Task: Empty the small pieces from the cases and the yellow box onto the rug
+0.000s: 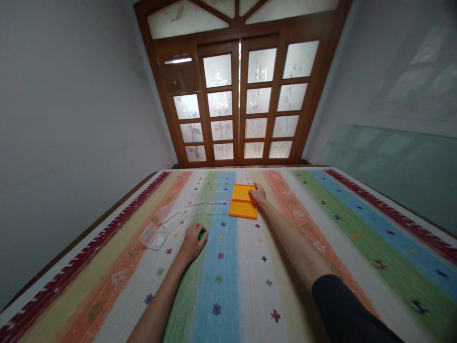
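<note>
Nearest the camera, a black sleeve [348, 309] covers the upper part of the right arm, and both bare forearms extend forward over a striped woven cloth [321, 247] that covers the counter [117, 206]. Left hand [193, 242] rests palm down on the cloth at the border of the green and blue stripes; its fingers [200, 230] are curled together over a small green object [202, 234], of which only a sliver shows at the thumb side. Just left of that hand lie several clear plastic trays [162, 231], set in a loose arc on the yellow and orange stripes and running toward the centre. Farther out, an orange tray [242, 202] lies flat on the cloth, straddling the blue and white stripes. Right hand [257, 194] reaches to the far right corner of this tray; its fingers are bent down onto the tray edge, touching it, though whether they grip it cannot be told. Beyond the counter stands a wooden door [246, 95] with frosted glass panes, flanked by plain grey walls [71, 119].
</note>
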`<state>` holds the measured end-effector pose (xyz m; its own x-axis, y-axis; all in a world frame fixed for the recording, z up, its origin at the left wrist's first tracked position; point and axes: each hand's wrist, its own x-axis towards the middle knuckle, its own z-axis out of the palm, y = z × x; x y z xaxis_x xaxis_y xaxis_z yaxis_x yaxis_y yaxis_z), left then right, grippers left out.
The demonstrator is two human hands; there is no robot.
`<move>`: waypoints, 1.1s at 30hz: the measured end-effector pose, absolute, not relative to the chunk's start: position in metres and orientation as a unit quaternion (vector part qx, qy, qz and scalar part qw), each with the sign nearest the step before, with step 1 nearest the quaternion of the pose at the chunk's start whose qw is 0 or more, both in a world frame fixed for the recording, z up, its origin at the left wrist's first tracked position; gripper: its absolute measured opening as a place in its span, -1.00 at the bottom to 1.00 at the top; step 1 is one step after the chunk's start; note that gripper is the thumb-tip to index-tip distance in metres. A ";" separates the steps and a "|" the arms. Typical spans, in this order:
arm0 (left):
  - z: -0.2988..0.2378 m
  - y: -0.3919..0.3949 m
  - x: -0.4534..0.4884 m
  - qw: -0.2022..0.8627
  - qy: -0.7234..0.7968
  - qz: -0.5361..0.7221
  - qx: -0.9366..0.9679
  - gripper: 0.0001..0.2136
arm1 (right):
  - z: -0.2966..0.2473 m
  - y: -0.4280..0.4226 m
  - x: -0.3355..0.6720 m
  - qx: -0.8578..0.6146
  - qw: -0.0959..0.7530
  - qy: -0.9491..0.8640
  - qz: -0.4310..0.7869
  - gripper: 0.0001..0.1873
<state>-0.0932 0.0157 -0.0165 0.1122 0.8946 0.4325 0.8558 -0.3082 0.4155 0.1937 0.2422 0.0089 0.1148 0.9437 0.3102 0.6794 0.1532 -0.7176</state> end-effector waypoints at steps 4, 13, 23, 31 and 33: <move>-0.015 0.015 -0.092 0.028 0.587 0.318 0.744 -0.94 | 0.009 0.236 0.201 -0.622 0.373 -0.669 0.161 -0.35; -0.013 0.014 -0.093 0.051 0.585 0.318 0.745 -0.91 | 0.003 0.195 0.227 -0.557 0.335 -0.748 0.139 -0.53; -0.011 0.015 -0.092 0.082 0.582 0.362 0.724 -0.77 | -0.025 0.148 0.245 -0.369 0.258 -0.890 0.070 -0.75; 0.000 0.010 -0.101 0.099 0.628 0.416 0.650 -0.57 | -0.017 0.150 0.238 -0.376 0.261 -0.887 0.065 -0.65; 0.000 0.007 -0.106 0.101 0.640 0.423 0.633 -0.52 | -0.012 0.140 0.246 -0.364 0.270 -0.890 0.057 -0.65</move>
